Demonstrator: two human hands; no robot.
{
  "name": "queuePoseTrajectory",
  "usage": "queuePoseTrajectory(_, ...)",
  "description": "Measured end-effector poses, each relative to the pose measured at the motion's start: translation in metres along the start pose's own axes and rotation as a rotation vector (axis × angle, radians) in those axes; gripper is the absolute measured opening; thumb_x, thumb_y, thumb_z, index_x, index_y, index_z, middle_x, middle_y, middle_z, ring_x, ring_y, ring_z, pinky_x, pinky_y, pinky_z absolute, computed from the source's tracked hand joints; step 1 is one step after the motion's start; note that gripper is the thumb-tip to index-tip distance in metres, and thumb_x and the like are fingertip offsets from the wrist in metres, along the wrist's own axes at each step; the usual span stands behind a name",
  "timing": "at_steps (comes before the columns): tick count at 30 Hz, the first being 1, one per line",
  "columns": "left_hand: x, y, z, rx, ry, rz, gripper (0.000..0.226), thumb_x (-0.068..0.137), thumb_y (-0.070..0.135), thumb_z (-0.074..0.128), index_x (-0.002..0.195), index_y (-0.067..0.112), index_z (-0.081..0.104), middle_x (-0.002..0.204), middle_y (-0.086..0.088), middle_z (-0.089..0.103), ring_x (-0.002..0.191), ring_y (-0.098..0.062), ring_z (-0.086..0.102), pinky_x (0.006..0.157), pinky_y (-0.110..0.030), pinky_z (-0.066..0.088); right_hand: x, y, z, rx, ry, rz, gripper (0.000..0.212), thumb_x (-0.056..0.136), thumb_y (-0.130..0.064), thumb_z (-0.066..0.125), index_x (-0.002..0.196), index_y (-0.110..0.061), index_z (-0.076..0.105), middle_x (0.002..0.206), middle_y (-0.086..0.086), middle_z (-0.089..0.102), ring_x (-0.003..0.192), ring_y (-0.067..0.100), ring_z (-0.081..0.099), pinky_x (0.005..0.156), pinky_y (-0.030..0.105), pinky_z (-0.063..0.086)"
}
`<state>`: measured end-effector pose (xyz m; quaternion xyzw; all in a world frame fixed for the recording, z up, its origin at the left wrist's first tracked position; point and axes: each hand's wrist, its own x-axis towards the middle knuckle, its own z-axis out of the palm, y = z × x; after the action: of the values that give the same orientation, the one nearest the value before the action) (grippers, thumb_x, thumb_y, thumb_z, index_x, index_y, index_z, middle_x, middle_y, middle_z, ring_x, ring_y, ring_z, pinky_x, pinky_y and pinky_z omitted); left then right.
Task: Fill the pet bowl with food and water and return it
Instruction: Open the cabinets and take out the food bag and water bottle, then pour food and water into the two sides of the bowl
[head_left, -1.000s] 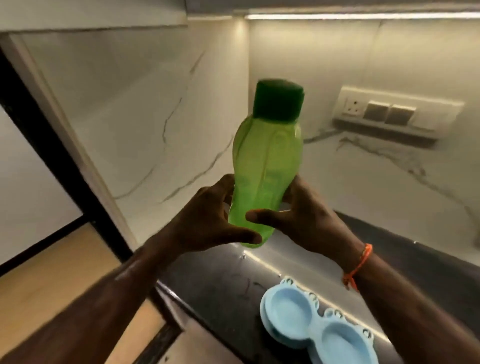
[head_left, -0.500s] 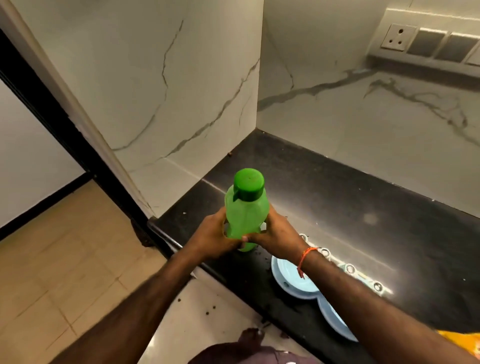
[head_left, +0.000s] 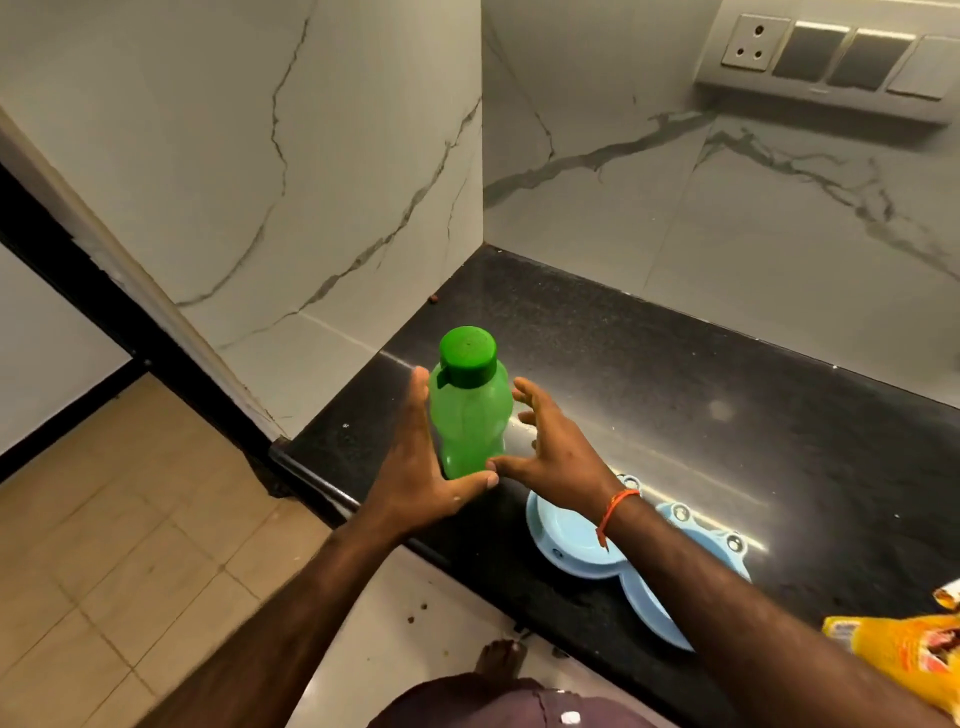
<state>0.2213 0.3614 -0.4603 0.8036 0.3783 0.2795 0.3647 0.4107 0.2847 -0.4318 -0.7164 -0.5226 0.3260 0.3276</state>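
Note:
A green bottle (head_left: 469, 410) with a dark green cap stands upright on the black counter (head_left: 675, 395) near its left front corner. My left hand (head_left: 421, 467) is spread beside the bottle's left side, fingers straight and apart. On the bottle's right, my right hand (head_left: 556, 447) also has its fingers fanned out and off the bottle; my two thumbs nearly meet in front of its base. The light blue double pet bowl (head_left: 576, 545) lies on the counter near the front edge, partly hidden under my right forearm.
A yellow food packet (head_left: 904, 654) lies at the counter's right front edge. Marble walls close the counter at the left and back, with a switch panel (head_left: 826, 57) up high. A few food pellets lie on the floor by my foot (head_left: 501, 657).
The bottle went from held up in the air to standing on the counter. Both hands have let go of it and opened. My view has tilted down.

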Motion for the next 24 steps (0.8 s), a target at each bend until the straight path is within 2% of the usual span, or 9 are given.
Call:
queuePoseTrajectory(1, -0.002, 0.007, -0.002, 0.021, 0.045, 0.036, 0.145, 0.064, 0.053, 0.091, 0.163, 0.021, -0.011, 0.171, 0.009, 0.002, 0.157, -0.006, 0.011, 0.127, -0.037, 0.022, -0.005, 0.001, -0.006, -0.011, 0.017, -0.011, 0.107, 0.075, -0.027, 0.090, 0.159, -0.019, 0.024, 0.161, 0.002, 0.037, 0.139, 0.019, 0.046, 0.110, 0.040, 0.047)
queuePoseTrajectory(3, -0.005, 0.027, -0.008, 0.014, 0.163, 0.106, 0.147, 0.063, 0.061, 0.088, 0.163, 0.015, -0.009, 0.173, -0.001, 0.000, 0.159, -0.015, 0.009, 0.127, -0.049, 0.022, -0.018, 0.002, -0.018, -0.036, 0.060, -0.029, 0.110, 0.076, -0.030, 0.090, 0.161, -0.020, 0.020, 0.163, 0.002, 0.034, 0.140, 0.018, 0.046, 0.110, 0.037, 0.046)
queuePoseTrajectory(7, -0.008, 0.079, -0.016, 0.038, 0.363, 0.293, 0.138, 0.064, 0.063, 0.085, 0.157, -0.005, 0.010, 0.168, -0.021, 0.012, 0.157, -0.032, 0.017, 0.120, -0.060, 0.027, -0.052, 0.007, -0.047, -0.040, 0.187, -0.010, 0.106, 0.080, -0.030, 0.087, 0.161, -0.024, 0.019, 0.162, -0.001, 0.034, 0.139, 0.014, 0.046, 0.110, 0.032, 0.045)
queuePoseTrajectory(9, -0.010, 0.101, -0.011, 0.078, 0.411, 0.445, 0.129, 0.065, 0.061, 0.086, 0.152, -0.006, 0.018, 0.161, -0.030, 0.020, 0.151, -0.044, 0.023, 0.116, -0.064, 0.030, -0.071, 0.010, -0.060, -0.038, 0.252, 0.016, 0.104, 0.081, -0.030, 0.085, 0.161, -0.027, 0.018, 0.162, -0.003, 0.033, 0.138, 0.013, 0.046, 0.110, 0.037, 0.047)
queuePoseTrajectory(10, -0.010, 0.110, -0.007, 0.092, 0.420, 0.531, 0.125, 0.065, 0.058, 0.088, 0.153, 0.000, 0.021, 0.157, -0.031, 0.022, 0.148, -0.050, 0.026, 0.116, -0.064, 0.031, -0.080, 0.013, -0.066, -0.038, 0.288, 0.027, 0.104, 0.081, -0.030, 0.085, 0.161, -0.028, 0.019, 0.162, -0.004, 0.033, 0.137, 0.012, 0.046, 0.110, 0.037, 0.048)
queuePoseTrajectory(14, -0.010, 0.140, 0.025, 0.036, 0.274, 0.763, 0.124, 0.070, 0.051, 0.092, 0.161, 0.022, 0.014, 0.155, -0.031, 0.025, 0.146, -0.057, 0.025, 0.119, -0.067, 0.027, -0.119, 0.026, -0.089, -0.042, 0.427, 0.083, 0.102, 0.081, -0.033, 0.084, 0.160, -0.028, 0.020, 0.163, -0.007, 0.031, 0.137, 0.010, 0.044, 0.108, 0.029, 0.045)
queuePoseTrajectory(17, -0.010, 0.161, 0.057, -0.056, 0.085, 0.762, 0.112, 0.075, 0.052, 0.088, 0.155, 0.006, 0.024, 0.158, -0.037, 0.024, 0.150, -0.053, 0.025, 0.118, -0.067, 0.028, -0.148, 0.037, -0.106, -0.073, 0.549, 0.121, 0.100, 0.082, -0.032, 0.084, 0.160, -0.026, 0.022, 0.162, -0.006, 0.032, 0.141, 0.011, 0.042, 0.113, 0.033, 0.043)
queuePoseTrajectory(19, -0.009, 0.172, 0.077, -0.101, -0.022, 0.758, 0.114, 0.073, 0.049, 0.090, 0.150, -0.003, 0.024, 0.159, -0.036, 0.025, 0.151, -0.051, 0.025, 0.117, -0.067, 0.030, -0.166, 0.042, -0.117, -0.106, 0.612, 0.153, 0.099, 0.083, -0.031, 0.084, 0.160, -0.024, 0.022, 0.163, -0.003, 0.032, 0.144, 0.014, 0.040, 0.115, 0.037, 0.041)
queuePoseTrajectory(24, -0.008, 0.200, 0.123, -0.181, -0.225, 0.802, 0.119, 0.076, 0.054, 0.086, 0.152, -0.010, 0.020, 0.163, -0.030, 0.022, 0.155, -0.042, 0.022, 0.120, -0.062, 0.030, -0.218, 0.060, -0.140, -0.165, 0.792, 0.267, 0.096, 0.083, -0.030, 0.083, 0.159, -0.025, 0.024, 0.161, -0.001, 0.036, 0.144, 0.017, 0.042, 0.114, 0.044, 0.043)
